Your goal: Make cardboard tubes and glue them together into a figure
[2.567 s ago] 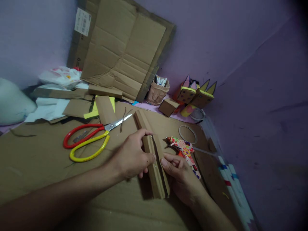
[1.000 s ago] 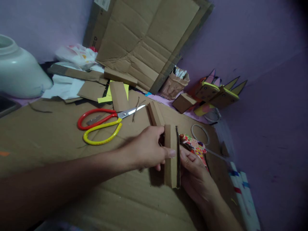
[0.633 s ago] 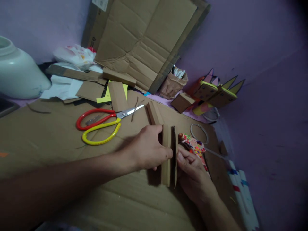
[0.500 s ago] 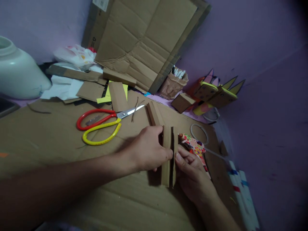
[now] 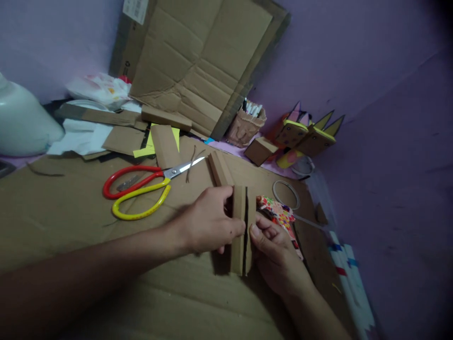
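Low over a flat cardboard sheet (image 5: 177,293), gripping a narrow cardboard piece (image 5: 238,245) firmly in the left hand (image 5: 208,222) and pinching a thin strip (image 5: 250,250) along its right side in the right hand (image 5: 278,252), with a dark gap between the two. Hard to tell whether joined or separate. Just behind the right hand, partly covered by it, a flowery glue gun (image 5: 283,215), with a pale ring (image 5: 297,196) beyond. Close ahead of the left hand, in the way, a folded cardboard bar (image 5: 221,167), almost meeting the tip of red-and-yellow scissors (image 5: 167,181). Farther back, a small box (image 5: 261,152), a pen cup (image 5: 244,130) and a big creased panel (image 5: 191,52) against the wall (image 5: 329,56).
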The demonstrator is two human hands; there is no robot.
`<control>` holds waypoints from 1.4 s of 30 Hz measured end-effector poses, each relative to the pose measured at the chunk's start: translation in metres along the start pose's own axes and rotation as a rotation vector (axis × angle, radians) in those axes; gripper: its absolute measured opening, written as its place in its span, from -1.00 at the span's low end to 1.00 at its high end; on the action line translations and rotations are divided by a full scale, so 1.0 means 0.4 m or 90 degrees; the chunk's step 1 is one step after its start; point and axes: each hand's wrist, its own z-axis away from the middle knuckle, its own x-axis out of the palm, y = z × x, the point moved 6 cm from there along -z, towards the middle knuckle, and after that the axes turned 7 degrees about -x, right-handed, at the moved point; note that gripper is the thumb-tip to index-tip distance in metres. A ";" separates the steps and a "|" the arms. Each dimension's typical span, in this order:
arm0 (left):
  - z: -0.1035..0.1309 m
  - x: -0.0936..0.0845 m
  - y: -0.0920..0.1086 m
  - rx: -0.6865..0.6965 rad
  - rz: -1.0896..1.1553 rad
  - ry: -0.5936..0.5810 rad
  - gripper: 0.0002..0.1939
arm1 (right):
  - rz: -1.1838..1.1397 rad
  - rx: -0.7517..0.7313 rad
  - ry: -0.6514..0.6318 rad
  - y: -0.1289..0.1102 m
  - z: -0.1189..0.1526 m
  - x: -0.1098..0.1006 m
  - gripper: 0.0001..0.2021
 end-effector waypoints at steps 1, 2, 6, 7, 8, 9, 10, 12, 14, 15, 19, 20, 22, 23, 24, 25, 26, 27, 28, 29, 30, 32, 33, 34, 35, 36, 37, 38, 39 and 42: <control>0.002 0.001 0.002 0.002 -0.001 0.001 -0.74 | -0.004 -0.003 0.002 -0.002 0.000 0.002 -0.79; 0.003 0.001 0.003 0.004 -0.004 0.003 -0.72 | -0.006 -0.004 0.003 -0.003 0.000 0.005 -0.79; 0.004 -0.002 -0.003 -0.008 -0.029 0.010 -0.69 | 0.003 -0.006 0.010 -0.006 -0.001 0.007 -0.77; 0.004 -0.003 -0.005 -0.008 -0.033 0.011 -0.68 | 0.005 -0.009 0.015 -0.006 -0.002 0.005 -0.76; 0.004 -0.004 -0.005 -0.003 -0.037 0.013 -0.67 | 0.008 -0.014 0.023 -0.005 -0.002 0.003 -0.75; 0.004 -0.004 -0.005 0.007 -0.040 0.015 -0.67 | 0.014 -0.021 0.032 -0.004 -0.002 0.000 -0.75; 0.005 -0.004 -0.003 0.021 -0.043 0.017 -0.67 | 0.022 -0.029 0.042 -0.003 -0.001 -0.004 -0.75; 0.008 -0.001 0.001 0.056 -0.051 0.026 -0.68 | 0.041 -0.051 0.064 -0.003 0.001 -0.012 -0.75; 0.013 0.001 0.004 0.086 -0.062 0.043 -0.70 | 0.073 -0.076 0.084 -0.006 0.004 -0.019 -0.76; 0.015 0.003 0.006 0.094 -0.068 0.048 -0.71 | 0.094 -0.092 0.097 -0.010 0.005 -0.022 -0.77; 0.018 0.003 0.015 0.088 -0.065 0.028 -0.73 | 0.211 -0.165 0.149 -0.032 0.014 -0.028 -0.85; 0.016 -0.005 0.018 0.075 -0.072 0.042 -0.73 | 0.242 -0.172 0.154 -0.037 0.015 -0.027 -0.86; 0.013 -0.027 0.023 0.045 -0.113 0.103 -0.76 | 0.297 -0.163 0.142 -0.040 0.014 -0.022 -0.88; 0.011 -0.039 0.025 0.031 -0.140 0.139 -0.80 | 0.315 -0.146 0.124 -0.039 0.013 -0.019 -0.88; 0.010 -0.048 0.027 0.020 -0.159 0.166 -0.85 | 0.326 -0.129 0.101 -0.038 0.011 -0.016 -0.86; 0.007 -0.054 0.026 0.011 -0.166 0.181 -0.89 | 0.332 -0.116 0.081 -0.039 0.010 -0.014 -0.84; 0.004 -0.059 0.023 0.002 -0.158 0.189 -0.91 | 0.337 -0.105 0.065 -0.041 0.009 -0.014 -0.82; 0.002 -0.063 0.019 -0.010 -0.140 0.192 -0.91 | 0.340 -0.096 0.056 -0.044 0.009 -0.016 -0.77; -0.001 -0.066 0.013 -0.023 -0.117 0.193 -0.89 | 0.344 -0.090 0.057 -0.047 0.008 -0.020 -0.72; -0.003 -0.068 0.007 -0.035 -0.096 0.191 -0.87 | 0.346 -0.085 0.070 -0.052 0.008 -0.028 -0.67; -0.005 -0.069 0.003 -0.046 -0.080 0.184 -0.84 | 0.345 -0.077 0.089 -0.055 0.008 -0.036 -0.65; -0.008 -0.067 -0.001 -0.054 -0.065 0.155 -0.78 | 0.336 -0.057 0.130 -0.060 0.009 -0.051 -0.69; -0.010 -0.063 0.000 -0.051 -0.074 0.130 -0.76 | 0.332 -0.049 0.147 -0.062 0.009 -0.056 -0.72; -0.010 -0.057 0.001 -0.049 -0.094 0.102 -0.75 | 0.329 -0.038 0.153 -0.063 0.010 -0.057 -0.74; -0.010 -0.050 0.001 -0.048 -0.123 0.080 -0.75 | 0.326 -0.028 0.153 -0.063 0.010 -0.055 -0.75; -0.009 -0.045 0.000 -0.049 -0.154 0.067 -0.76 | 0.323 -0.022 0.152 -0.064 0.011 -0.051 -0.77; -0.008 -0.041 -0.001 -0.050 -0.180 0.066 -0.78 | 0.320 -0.023 0.152 -0.066 0.013 -0.047 -0.79; -0.006 -0.038 -0.002 -0.052 -0.192 0.072 -0.78 | 0.315 -0.028 0.153 -0.067 0.015 -0.043 -0.81; -0.004 -0.036 -0.004 -0.050 -0.185 0.086 -0.77 | 0.310 -0.037 0.154 -0.069 0.016 -0.039 -0.83; 0.000 -0.026 -0.011 -0.045 -0.117 0.094 -0.71 | 0.290 -0.071 0.149 -0.070 0.016 -0.035 -0.87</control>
